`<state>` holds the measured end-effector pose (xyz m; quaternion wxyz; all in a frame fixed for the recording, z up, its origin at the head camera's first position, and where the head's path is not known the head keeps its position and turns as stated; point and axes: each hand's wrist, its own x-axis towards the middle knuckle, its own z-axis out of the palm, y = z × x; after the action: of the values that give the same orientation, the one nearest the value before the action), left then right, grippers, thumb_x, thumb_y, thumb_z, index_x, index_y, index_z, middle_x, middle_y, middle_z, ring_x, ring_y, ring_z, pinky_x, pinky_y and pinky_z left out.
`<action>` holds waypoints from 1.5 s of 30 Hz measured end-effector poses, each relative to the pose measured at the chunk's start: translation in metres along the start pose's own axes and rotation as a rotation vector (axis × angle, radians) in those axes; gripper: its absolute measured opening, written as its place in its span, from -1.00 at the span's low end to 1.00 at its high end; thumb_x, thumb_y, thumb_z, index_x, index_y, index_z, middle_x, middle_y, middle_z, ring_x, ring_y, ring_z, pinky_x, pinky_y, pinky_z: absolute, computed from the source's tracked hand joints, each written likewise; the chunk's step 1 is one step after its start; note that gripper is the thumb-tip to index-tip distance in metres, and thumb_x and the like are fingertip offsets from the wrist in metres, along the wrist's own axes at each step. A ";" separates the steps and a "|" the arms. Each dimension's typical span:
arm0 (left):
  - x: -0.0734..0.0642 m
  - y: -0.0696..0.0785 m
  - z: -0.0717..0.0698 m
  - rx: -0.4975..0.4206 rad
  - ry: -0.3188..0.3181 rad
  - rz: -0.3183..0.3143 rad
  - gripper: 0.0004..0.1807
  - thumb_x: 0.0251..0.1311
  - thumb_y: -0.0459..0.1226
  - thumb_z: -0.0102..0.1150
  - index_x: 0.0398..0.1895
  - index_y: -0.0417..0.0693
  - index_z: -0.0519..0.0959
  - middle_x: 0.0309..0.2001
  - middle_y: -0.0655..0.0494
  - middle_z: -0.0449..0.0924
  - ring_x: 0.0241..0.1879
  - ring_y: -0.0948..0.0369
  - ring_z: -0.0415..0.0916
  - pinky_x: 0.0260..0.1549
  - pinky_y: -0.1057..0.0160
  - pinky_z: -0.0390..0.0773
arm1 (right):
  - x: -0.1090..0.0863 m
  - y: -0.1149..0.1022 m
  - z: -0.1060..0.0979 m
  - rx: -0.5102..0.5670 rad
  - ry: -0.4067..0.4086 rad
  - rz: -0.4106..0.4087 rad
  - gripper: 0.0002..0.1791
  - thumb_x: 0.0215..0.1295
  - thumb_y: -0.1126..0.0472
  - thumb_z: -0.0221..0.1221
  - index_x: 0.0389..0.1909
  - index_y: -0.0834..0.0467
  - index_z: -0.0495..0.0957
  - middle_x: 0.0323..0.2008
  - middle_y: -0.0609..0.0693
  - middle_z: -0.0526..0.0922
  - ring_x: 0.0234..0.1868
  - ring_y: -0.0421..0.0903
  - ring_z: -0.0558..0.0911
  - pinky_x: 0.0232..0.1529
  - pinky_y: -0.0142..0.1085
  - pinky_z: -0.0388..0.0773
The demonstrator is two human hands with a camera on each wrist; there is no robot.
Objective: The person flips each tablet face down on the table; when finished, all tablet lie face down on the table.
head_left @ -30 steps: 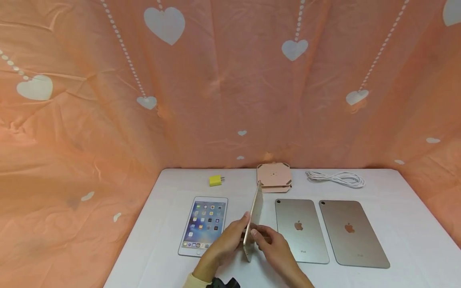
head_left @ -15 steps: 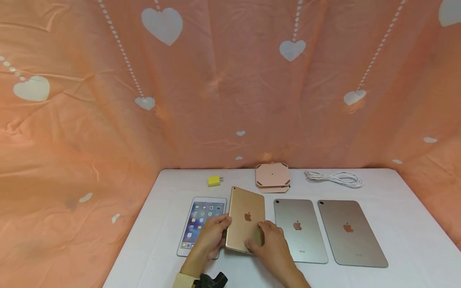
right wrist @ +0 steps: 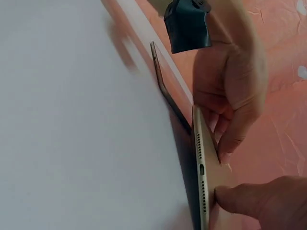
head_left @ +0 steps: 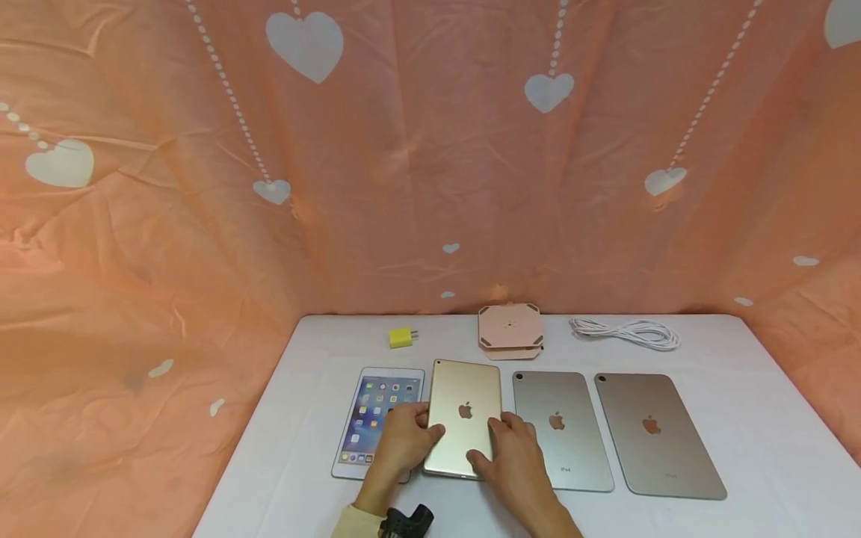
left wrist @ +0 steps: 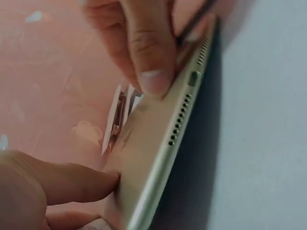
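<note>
A gold tablet [head_left: 464, 388] lies back side up between both hands, low over the white table, its dark apple logo showing. My left hand [head_left: 406, 441] grips its left edge, thumb on the back and other fingers partly hidden beneath. On the opposite long edge, my right hand [head_left: 514, 459] holds it with the thumb on the back near the lower right. The tablet's bottom edge [left wrist: 180, 120], with port and speaker holes, faces the left wrist camera. A dark shadow runs below that edge. A white tablet [head_left: 363, 430], screen lit with icons, sits to the left, partly covered by my left hand.
Two tablets lie face down on the right, one silver [head_left: 561, 441] and one grey [head_left: 662, 441]. Along the back are a yellow charger plug [head_left: 400, 338], a pink folded stand [head_left: 510, 326] and a coiled white cable [head_left: 628, 332]. An orange curtain [head_left: 417, 164] rises behind the table.
The gold tablet, first held upright edge-on, has turned its back upward and come down nearly flat between the white and silver tablets. Both hands have kept hold of it.
</note>
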<state>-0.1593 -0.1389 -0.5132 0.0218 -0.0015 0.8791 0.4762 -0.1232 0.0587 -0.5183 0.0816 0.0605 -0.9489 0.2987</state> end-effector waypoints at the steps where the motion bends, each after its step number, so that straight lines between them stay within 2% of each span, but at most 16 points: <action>1: 0.000 -0.001 0.002 0.038 0.021 0.031 -0.59 0.12 -0.40 0.55 0.04 -0.43 0.75 -0.33 -0.09 0.84 -0.32 0.14 0.72 -0.30 0.11 0.72 | 0.000 0.000 0.000 -0.001 0.004 -0.001 -0.29 0.01 0.03 0.68 0.05 0.45 0.74 0.12 0.39 0.69 0.12 0.35 0.66 0.11 0.18 0.72; 5: 0.011 -0.019 0.014 0.192 0.109 0.117 -0.74 0.05 -0.34 0.59 -0.19 -0.26 0.81 -0.57 0.18 0.67 -0.43 0.22 0.54 -0.46 0.17 0.54 | 0.000 0.003 0.002 -0.003 0.015 -0.014 -0.29 0.00 0.05 0.69 0.05 0.46 0.73 0.13 0.42 0.68 0.12 0.37 0.66 0.08 0.18 0.74; 8: 0.020 -0.034 0.024 0.296 0.149 0.118 -0.79 0.01 -0.27 0.63 -0.31 -0.14 0.80 -0.58 0.25 0.60 -0.43 0.24 0.49 -0.46 0.19 0.49 | 0.001 0.004 0.002 -0.006 0.024 -0.028 -0.29 -0.01 0.06 0.70 0.05 0.47 0.73 0.13 0.43 0.68 0.09 0.36 0.66 0.05 0.16 0.75; 10: 0.023 -0.037 0.027 0.337 0.159 0.110 -0.79 -0.01 -0.25 0.65 -0.38 -0.10 0.77 -0.55 0.23 0.60 -0.42 0.22 0.50 -0.44 0.17 0.51 | 0.001 0.004 0.003 -0.013 0.028 -0.042 -0.30 -0.03 0.06 0.71 0.03 0.45 0.74 0.11 0.43 0.68 0.06 0.35 0.67 0.03 0.15 0.76; 14: 0.025 -0.042 0.032 0.377 0.170 0.121 -0.77 -0.01 -0.26 0.65 -0.37 -0.16 0.78 -0.46 0.10 0.68 -0.37 0.17 0.56 -0.37 0.11 0.59 | 0.001 0.006 0.003 -0.028 0.038 -0.063 -0.32 -0.06 0.05 0.72 -0.01 0.43 0.76 0.08 0.40 0.70 0.02 0.31 0.67 0.00 0.13 0.76; 17: 0.026 -0.043 0.035 0.397 0.177 0.146 -0.76 0.01 -0.27 0.64 -0.30 -0.19 0.80 -0.40 0.04 0.74 -0.32 0.13 0.62 -0.30 0.08 0.64 | 0.002 0.006 0.003 -0.039 0.051 -0.072 -0.33 -0.06 0.05 0.72 -0.03 0.42 0.76 0.06 0.39 0.71 -0.01 0.30 0.68 -0.02 0.12 0.77; 21: 0.027 -0.044 0.038 0.457 0.205 0.191 -0.79 0.00 -0.27 0.64 -0.35 -0.14 0.78 -0.41 0.01 0.71 -0.30 0.03 0.66 -0.26 0.01 0.66 | 0.003 0.005 0.003 -0.037 0.061 -0.071 -0.35 -0.07 0.07 0.72 -0.04 0.42 0.76 0.04 0.40 0.71 -0.02 0.30 0.68 -0.03 0.11 0.78; 25: 0.024 -0.039 0.040 0.466 0.235 0.208 -0.77 -0.03 -0.31 0.66 -0.39 -0.18 0.74 -0.43 -0.06 0.63 -0.31 -0.06 0.64 -0.25 -0.09 0.67 | 0.003 0.005 0.003 -0.040 0.062 -0.072 -0.35 -0.07 0.07 0.71 -0.04 0.41 0.76 0.03 0.39 0.71 -0.02 0.29 0.68 -0.01 0.11 0.77; 32: 0.022 -0.033 0.044 0.509 0.232 0.145 -0.70 0.01 -0.31 0.65 -0.31 -0.35 0.74 -0.38 -0.12 0.61 -0.29 -0.06 0.65 -0.19 -0.12 0.73 | 0.003 0.007 0.002 -0.032 0.064 -0.075 -0.35 -0.06 0.05 0.71 -0.03 0.40 0.76 0.04 0.38 0.72 -0.01 0.29 0.68 0.00 0.12 0.75; 38: 0.019 -0.028 0.046 0.481 0.261 0.165 -0.68 -0.03 -0.36 0.67 -0.32 -0.43 0.73 -0.39 -0.21 0.62 -0.30 -0.14 0.67 -0.17 -0.15 0.74 | 0.002 0.007 0.004 0.000 0.094 -0.063 -0.30 -0.02 0.12 0.69 0.08 0.45 0.71 0.04 0.38 0.72 -0.01 0.28 0.68 0.02 0.13 0.75; 41: 0.013 -0.017 0.043 0.454 0.274 0.168 -0.69 -0.07 -0.40 0.67 -0.34 -0.45 0.73 -0.40 -0.23 0.61 -0.32 -0.18 0.66 -0.19 -0.18 0.73 | 0.001 0.007 0.006 0.000 0.105 -0.059 -0.32 -0.01 0.14 0.68 0.06 0.47 0.71 0.04 0.37 0.72 -0.01 0.28 0.68 0.02 0.13 0.75; 45: 0.000 0.010 0.034 0.452 0.251 0.182 -0.69 -0.08 -0.46 0.65 -0.32 -0.50 0.72 -0.38 -0.30 0.58 -0.33 -0.23 0.65 -0.22 -0.23 0.72 | 0.000 0.008 0.008 -0.020 0.111 -0.059 -0.37 -0.01 0.13 0.67 0.00 0.45 0.74 0.06 0.36 0.72 0.01 0.28 0.68 0.01 0.12 0.75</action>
<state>-0.1580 -0.1048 -0.5235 -0.1304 0.0237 0.9554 0.2638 -0.1252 0.0612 -0.5292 0.1434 0.0708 -0.9438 0.2893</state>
